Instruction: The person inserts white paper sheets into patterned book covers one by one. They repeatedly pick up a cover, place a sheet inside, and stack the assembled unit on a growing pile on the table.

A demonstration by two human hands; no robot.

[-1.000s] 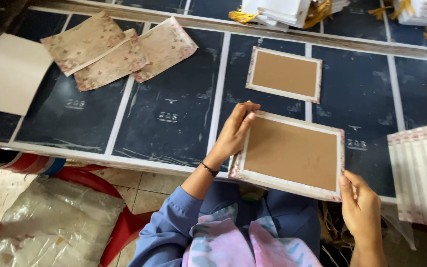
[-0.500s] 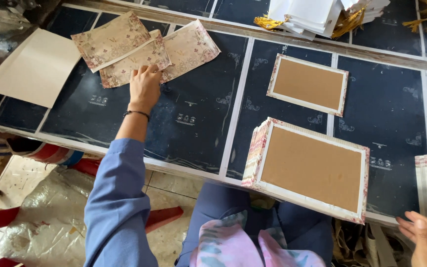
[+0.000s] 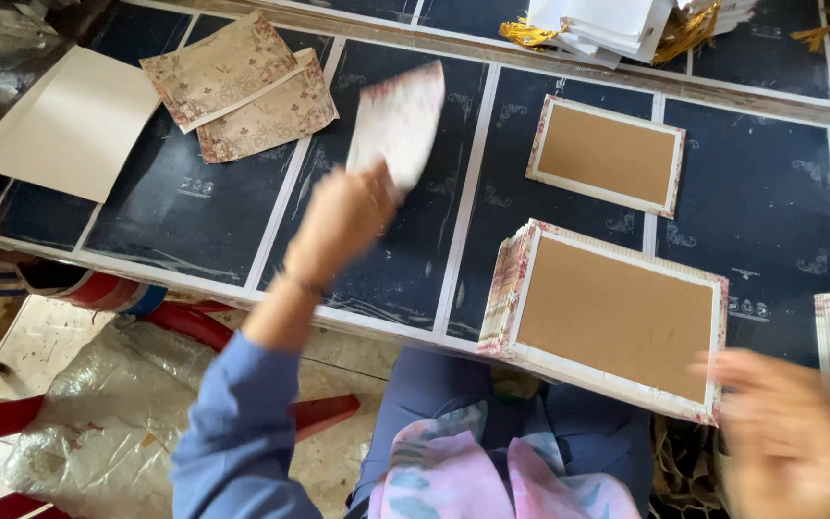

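Now left hand (image 3: 343, 219) has 1 floral sheet (image 3: 398, 120) pinched in its closed grip.

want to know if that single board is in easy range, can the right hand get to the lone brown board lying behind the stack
Probably yes. The right hand hovers empty by the stack's near corner, and the single board lies flat just beyond it, nothing on top; the hand would only have to pass over the stack.

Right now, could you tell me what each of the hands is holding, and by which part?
The left hand holds a floral paper sheet by its lower edge; the blurred right hand holds nothing.
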